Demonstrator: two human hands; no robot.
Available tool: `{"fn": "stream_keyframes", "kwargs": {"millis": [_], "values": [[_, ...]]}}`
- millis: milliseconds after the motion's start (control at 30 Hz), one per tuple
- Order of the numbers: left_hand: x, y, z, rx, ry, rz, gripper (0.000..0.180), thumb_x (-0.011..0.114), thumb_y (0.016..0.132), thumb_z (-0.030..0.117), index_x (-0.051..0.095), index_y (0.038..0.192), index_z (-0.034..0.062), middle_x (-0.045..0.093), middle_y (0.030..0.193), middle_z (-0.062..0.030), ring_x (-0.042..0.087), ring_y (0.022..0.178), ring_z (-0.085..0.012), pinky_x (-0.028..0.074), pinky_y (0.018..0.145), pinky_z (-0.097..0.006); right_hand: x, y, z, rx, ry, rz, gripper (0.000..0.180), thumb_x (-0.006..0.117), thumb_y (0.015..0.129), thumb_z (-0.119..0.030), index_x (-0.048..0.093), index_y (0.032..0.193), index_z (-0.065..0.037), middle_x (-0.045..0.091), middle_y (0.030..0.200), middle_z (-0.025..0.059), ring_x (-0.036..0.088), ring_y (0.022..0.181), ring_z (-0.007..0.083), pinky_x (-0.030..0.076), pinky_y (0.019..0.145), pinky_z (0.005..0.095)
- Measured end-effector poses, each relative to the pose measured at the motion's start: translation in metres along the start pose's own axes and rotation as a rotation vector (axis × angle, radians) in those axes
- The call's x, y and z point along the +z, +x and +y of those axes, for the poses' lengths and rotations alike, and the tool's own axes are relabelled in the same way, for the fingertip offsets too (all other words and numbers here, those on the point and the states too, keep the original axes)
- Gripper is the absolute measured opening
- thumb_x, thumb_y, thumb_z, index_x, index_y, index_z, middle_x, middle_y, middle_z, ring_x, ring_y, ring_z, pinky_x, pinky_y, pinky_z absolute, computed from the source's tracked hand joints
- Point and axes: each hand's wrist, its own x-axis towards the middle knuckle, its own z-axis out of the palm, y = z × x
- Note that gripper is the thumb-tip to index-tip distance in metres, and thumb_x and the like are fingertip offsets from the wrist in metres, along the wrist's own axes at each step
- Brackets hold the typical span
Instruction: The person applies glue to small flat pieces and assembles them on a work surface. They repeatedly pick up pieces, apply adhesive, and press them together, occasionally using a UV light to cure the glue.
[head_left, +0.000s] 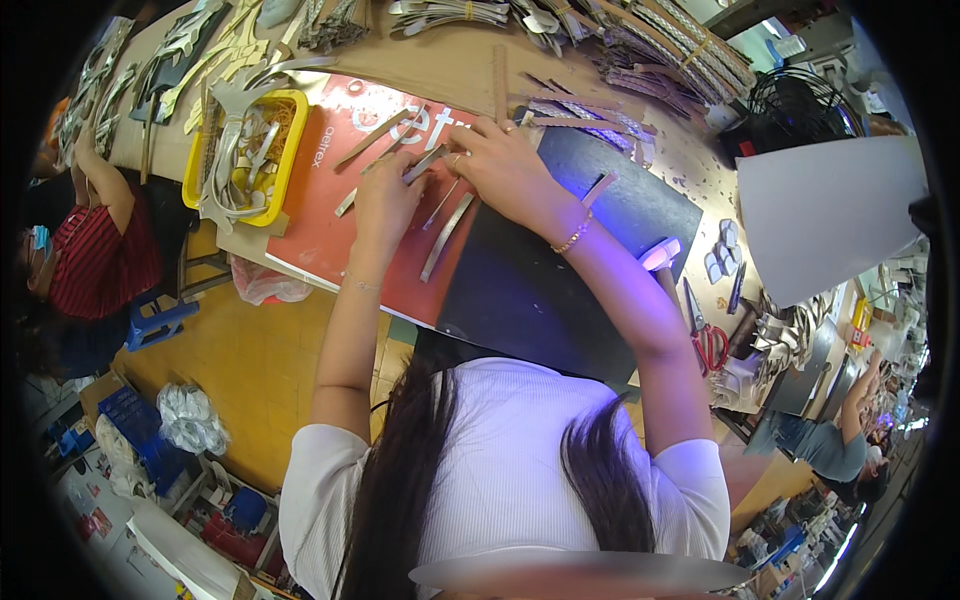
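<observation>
A short silvery strap [426, 164] spans the gap between my hands above a red printed board [330, 225]. My left hand [388, 198] is closed, pinching the strap's near end. My right hand [495, 165] is also closed, its fingertips at the strap's far end. A thin stick-like piece [440, 204] shows below the right fingers; whether they hold it I cannot tell. A curved pale strap [447, 237] lies on the board nearer me, and a brown strip [374, 138] lies beyond my left hand. A black mat [560, 275] lies under my right forearm.
At the left, a yellow basket [290, 170] holds straps and rubber bands. Bundled straps [670, 45] line the table's back. A hammer [660, 255], red-handled scissors [708, 345] and a white sheet [830, 215] are at the right. Other people sit at both sides.
</observation>
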Motion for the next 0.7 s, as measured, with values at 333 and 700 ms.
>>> {"fn": "stream_keyframes", "kwargs": {"millis": [333, 700], "values": [[-0.002, -0.023, 0.057, -0.124, -0.227, -0.226, 0.025, 0.075, 0.080, 0.024, 0.067, 0.094, 0.0049, 0.063, 0.078, -0.0126, 0.063, 0.081, -0.0311, 0.050, 0.070, -0.039, -0.115, -0.104, 0.010, 0.354, 0.551, -0.272, 0.012, 0.070, 0.082, -0.017, 0.067, 0.092, -0.012, 0.063, 0.090, 0.0015, 0.056, 0.101, 0.0213, 0.038, 0.091, 0.0405], [0.061, -0.041, 0.119, 0.160, -0.031, -0.459, 0.024, 0.073, 0.083, 0.027, 0.069, 0.090, 0.0041, 0.063, 0.070, -0.0094, 0.060, 0.063, -0.0251, 0.047, 0.060, -0.036, -0.087, -0.200, -0.036, 0.547, 0.366, -0.405, 0.007, 0.067, 0.084, -0.017, 0.068, 0.090, -0.014, 0.060, 0.085, 0.0009, 0.054, 0.093, 0.0214, 0.036, 0.085, 0.0418]]}}
